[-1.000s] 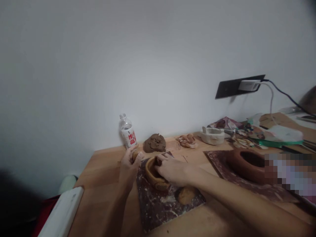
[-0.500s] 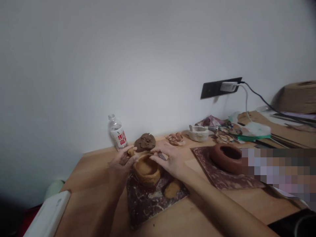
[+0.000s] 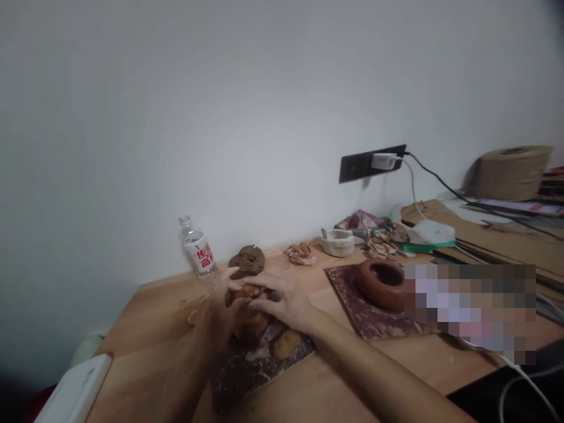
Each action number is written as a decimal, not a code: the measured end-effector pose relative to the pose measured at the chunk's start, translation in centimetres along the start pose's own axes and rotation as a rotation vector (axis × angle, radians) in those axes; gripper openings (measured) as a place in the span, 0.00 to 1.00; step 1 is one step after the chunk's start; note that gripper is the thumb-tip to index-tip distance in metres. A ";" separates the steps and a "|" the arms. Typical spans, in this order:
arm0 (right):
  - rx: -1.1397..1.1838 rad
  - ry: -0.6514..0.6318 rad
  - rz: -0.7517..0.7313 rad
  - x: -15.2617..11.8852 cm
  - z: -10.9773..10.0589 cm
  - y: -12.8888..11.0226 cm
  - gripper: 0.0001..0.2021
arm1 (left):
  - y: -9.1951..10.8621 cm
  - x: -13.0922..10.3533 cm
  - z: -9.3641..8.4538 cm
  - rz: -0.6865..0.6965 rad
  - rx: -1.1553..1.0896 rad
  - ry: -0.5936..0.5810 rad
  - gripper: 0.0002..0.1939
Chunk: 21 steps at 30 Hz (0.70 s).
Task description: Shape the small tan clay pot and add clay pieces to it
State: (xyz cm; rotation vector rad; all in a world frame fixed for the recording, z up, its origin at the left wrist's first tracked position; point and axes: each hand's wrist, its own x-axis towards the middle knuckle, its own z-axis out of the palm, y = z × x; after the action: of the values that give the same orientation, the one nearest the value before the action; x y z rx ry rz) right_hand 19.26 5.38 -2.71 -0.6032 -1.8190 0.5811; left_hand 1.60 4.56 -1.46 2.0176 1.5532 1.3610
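Note:
A yellowish clay bowl (image 3: 249, 326) sits on a dark, marbled board (image 3: 247, 376), its rim and opening mostly covered by my fingers. My left hand (image 3: 222, 302) curves around the bowl's left side, thumb and fingers closed at the top edge. From the right, my right hand (image 3: 288, 299) closes on the same edge, its fingertips close to the left ones. Yellowish clay (image 3: 251, 291) shows between the two hands. On the board to the right lies a flat clay lump (image 3: 286, 343). A small pale clay piece (image 3: 192, 318) rests on the wood left of my hand.
Behind my hands are a brown clay lump (image 3: 249, 260), a plastic bottle (image 3: 198, 249), crumpled scraps (image 3: 300, 253) and a whitish bowl (image 3: 337, 242). A reddish-brown clay ring pot (image 3: 381, 285) stands on another board (image 3: 352, 311), beside a blurred-out patch. Cables hang from the wall socket (image 3: 352, 169).
My hands have come together over the bowl's rim, hiding the opening that showed before. The small clay piece on the left has come into sight. The whole view has shifted slightly.

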 end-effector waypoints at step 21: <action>0.050 0.119 0.206 -0.7 0.7 1.3 0.10 | -1.4 0.3 1.8 0.065 -0.082 -0.071 0.21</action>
State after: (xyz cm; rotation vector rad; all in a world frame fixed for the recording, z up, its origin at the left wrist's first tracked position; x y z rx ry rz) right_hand 18.91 5.84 -4.25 -0.7811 -1.6368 0.7115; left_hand 2.12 5.94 -3.17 2.0597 1.3901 1.3385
